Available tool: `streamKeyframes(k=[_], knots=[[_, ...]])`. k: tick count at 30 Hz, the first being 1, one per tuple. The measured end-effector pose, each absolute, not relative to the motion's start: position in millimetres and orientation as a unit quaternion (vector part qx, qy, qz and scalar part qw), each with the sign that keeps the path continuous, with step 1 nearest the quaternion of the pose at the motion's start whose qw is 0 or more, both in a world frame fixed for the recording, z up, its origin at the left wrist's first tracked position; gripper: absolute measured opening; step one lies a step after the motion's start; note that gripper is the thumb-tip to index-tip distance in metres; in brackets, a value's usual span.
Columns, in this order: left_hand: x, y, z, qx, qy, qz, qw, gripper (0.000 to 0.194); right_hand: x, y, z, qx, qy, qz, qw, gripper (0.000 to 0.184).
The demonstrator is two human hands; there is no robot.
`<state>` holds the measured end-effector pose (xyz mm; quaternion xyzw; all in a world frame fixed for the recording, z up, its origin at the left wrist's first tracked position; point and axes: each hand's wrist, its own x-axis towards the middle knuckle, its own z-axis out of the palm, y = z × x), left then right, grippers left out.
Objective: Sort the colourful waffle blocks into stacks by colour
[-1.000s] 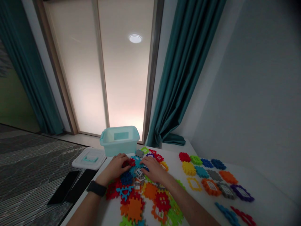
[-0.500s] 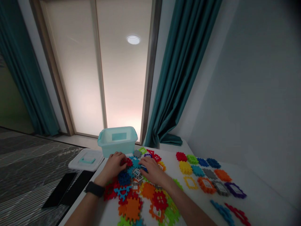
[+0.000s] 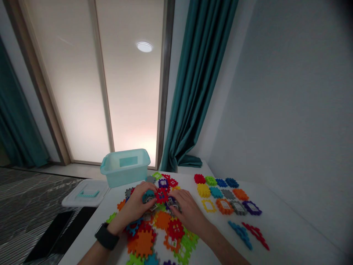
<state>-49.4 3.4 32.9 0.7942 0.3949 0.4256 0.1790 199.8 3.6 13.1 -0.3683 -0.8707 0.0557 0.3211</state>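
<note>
My left hand (image 3: 139, 201) reaches over a heap of interlocking plastic tiles, a dark watch (image 3: 107, 236) on its wrist. Its curved thumb and fingers close at the left edge of a red window tile (image 3: 161, 195), which lies in front of other pieces. My right hand (image 3: 187, 209) curves in from the other side, thumb apart from the fingers, fingertips near the red tile's right edge. A purple tile (image 3: 171, 202) shows in that gap. Below the hands lie an orange tile (image 3: 162, 220), another red window tile (image 3: 175, 228) and green tiles (image 3: 186, 248).
Sorted tiles stand in rows at right, including a yellow stack (image 3: 203, 190) and a purple frame (image 3: 252, 208). Blue (image 3: 239, 235) and red (image 3: 256, 235) strips lie below them. Behind the heap is a teal bin (image 3: 125, 178); its white lid (image 3: 79, 198) lies left.
My view has turned right, so the scene sits further left. The hands have drawn closer together and nearer to me, with the red window tile now between them.
</note>
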Motion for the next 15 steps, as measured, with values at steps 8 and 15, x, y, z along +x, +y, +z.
streamKeyframes(k=[8, 15], knots=[[-21, -6, 21, 0.798, 0.351, 0.411, 0.267, 0.013, 213, -17, 1, -0.340, -0.863, -0.018, 0.373, 0.016], [-14, -8, 14, 0.784, 0.354, 0.399, 0.318, 0.013, 218, -23, -2, -0.341, -0.848, -0.035, 0.404, 0.010]])
